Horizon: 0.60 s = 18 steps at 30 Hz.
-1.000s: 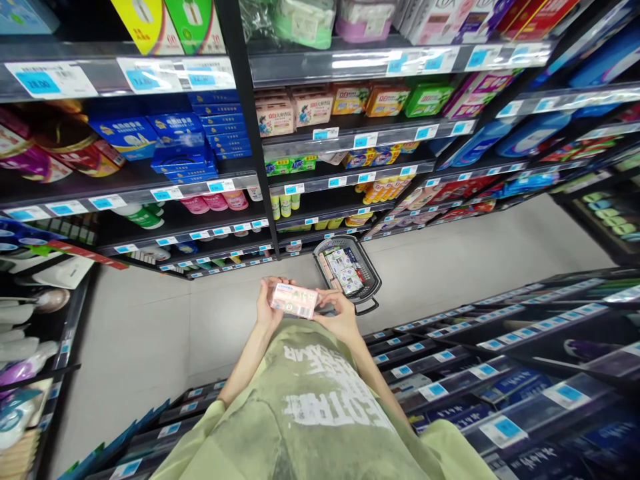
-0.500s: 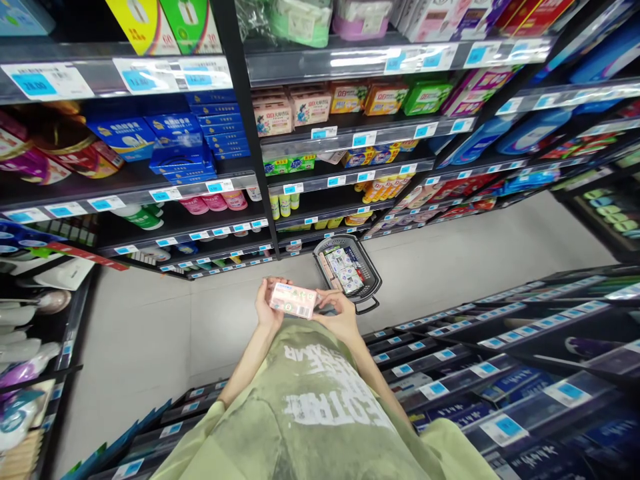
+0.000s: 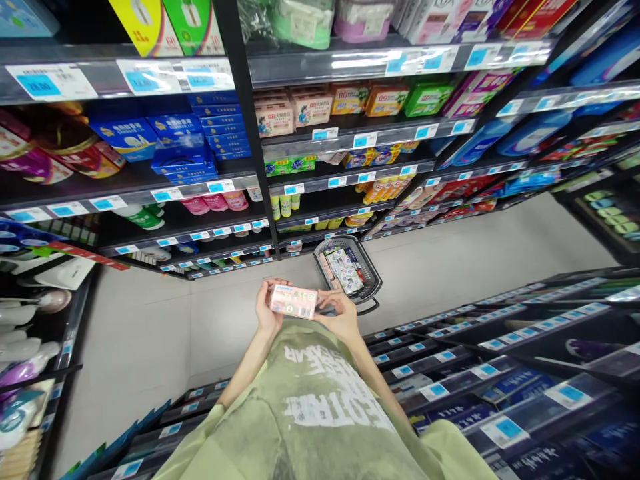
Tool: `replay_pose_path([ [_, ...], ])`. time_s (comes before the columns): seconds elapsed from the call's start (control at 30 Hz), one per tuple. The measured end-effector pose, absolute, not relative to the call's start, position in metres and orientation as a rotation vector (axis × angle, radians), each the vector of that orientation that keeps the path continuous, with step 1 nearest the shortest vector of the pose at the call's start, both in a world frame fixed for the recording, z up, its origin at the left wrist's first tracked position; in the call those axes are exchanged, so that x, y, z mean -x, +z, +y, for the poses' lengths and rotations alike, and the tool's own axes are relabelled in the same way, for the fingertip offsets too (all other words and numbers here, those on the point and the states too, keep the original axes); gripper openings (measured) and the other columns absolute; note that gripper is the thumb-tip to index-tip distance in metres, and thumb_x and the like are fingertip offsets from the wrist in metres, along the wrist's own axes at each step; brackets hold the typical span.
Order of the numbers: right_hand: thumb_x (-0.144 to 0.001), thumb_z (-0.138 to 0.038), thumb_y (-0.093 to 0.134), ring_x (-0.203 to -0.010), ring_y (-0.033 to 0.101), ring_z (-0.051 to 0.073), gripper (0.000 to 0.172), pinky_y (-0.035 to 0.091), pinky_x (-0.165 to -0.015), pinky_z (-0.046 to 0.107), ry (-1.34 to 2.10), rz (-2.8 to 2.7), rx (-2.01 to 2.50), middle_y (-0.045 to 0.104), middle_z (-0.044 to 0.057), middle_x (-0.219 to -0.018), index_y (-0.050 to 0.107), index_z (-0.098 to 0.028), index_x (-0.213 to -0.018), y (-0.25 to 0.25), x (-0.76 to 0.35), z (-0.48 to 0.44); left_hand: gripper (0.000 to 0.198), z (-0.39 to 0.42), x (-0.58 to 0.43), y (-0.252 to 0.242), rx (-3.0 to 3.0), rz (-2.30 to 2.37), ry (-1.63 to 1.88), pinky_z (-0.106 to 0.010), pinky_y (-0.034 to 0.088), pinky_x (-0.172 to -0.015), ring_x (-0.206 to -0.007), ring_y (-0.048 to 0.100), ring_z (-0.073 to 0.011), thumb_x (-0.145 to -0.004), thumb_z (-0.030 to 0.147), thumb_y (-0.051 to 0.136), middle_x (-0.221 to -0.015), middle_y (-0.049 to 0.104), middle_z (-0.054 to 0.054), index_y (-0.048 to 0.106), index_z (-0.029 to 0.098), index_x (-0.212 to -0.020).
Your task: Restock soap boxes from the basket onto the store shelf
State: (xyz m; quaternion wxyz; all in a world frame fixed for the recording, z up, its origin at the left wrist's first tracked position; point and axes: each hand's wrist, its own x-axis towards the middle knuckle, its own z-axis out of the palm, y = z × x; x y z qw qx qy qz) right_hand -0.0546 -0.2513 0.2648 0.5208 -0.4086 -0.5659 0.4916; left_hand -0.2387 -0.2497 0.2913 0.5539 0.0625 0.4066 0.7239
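Note:
I hold a small pink box (image 3: 294, 301) level in front of my chest with both hands. My left hand (image 3: 267, 311) grips its left end, fingers curled behind it. My right hand (image 3: 339, 316) grips its right end, thumb and fingers closed on the edge. Just beyond the box, a dark shopping basket (image 3: 370, 279) stands on the floor and holds several similar packets.
A tall shelf unit (image 3: 245, 120) ahead carries boxes, bottles and blue price tags. Lower shelves (image 3: 500, 347) run along my right and behind me. Another rack (image 3: 30, 320) stands at the left. Pale tiled floor (image 3: 140, 327) forms the aisle between them.

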Motion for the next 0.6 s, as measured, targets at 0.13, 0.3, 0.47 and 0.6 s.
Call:
replay_pose_path([
  [0.13,-0.061,-0.019,0.092,-0.105,0.071,0.028,0.035,0.057,-0.095,0.044,1.184,-1.378,0.991,0.068,0.003,-0.089,0.065,-0.024,-0.081,0.266,0.053,-0.251,0.030,-0.251,0.239,0.290,-0.177,0.953,1.706,-0.033,0.055,-0.079,-0.080,0.072,-0.0218,-0.077,0.047,0.072,-0.076,0.069,-0.003,0.069,0.018,-0.072],
  [0.3,-0.068,-0.024,0.087,-0.081,0.070,0.021,0.028,0.059,-0.081,0.038,1.177,-1.355,1.090,0.069,0.001,-0.080,0.062,-0.024,-0.080,0.269,0.057,-0.253,0.030,-0.251,0.239,0.288,-0.150,1.000,1.737,-0.032,0.055,-0.080,-0.081,0.072,-0.0212,-0.076,0.047,0.073,-0.075,0.069,-0.002,0.068,0.018,-0.071],
  [0.47,-0.068,-0.028,0.085,-0.072,0.066,0.019,0.029,0.058,-0.072,0.034,1.280,-1.319,1.100,0.067,0.001,-0.079,0.060,-0.024,-0.082,0.270,0.060,-0.255,0.037,-0.245,0.234,0.291,-0.100,1.027,1.736,-0.034,0.055,-0.077,-0.070,0.068,-0.0191,-0.078,0.049,0.071,-0.063,0.063,0.000,0.060,0.019,-0.060],
  [0.6,-0.067,-0.027,0.085,-0.084,0.064,0.021,0.034,0.056,-0.076,0.035,1.070,-1.465,1.107,0.062,0.003,-0.092,0.060,-0.025,-0.089,0.277,0.058,-0.252,0.038,-0.240,0.230,0.297,-0.063,0.967,1.697,-0.034,0.054,-0.075,-0.067,0.068,-0.0195,-0.078,0.051,0.070,-0.062,0.064,-0.001,0.059,0.019,-0.058],
])
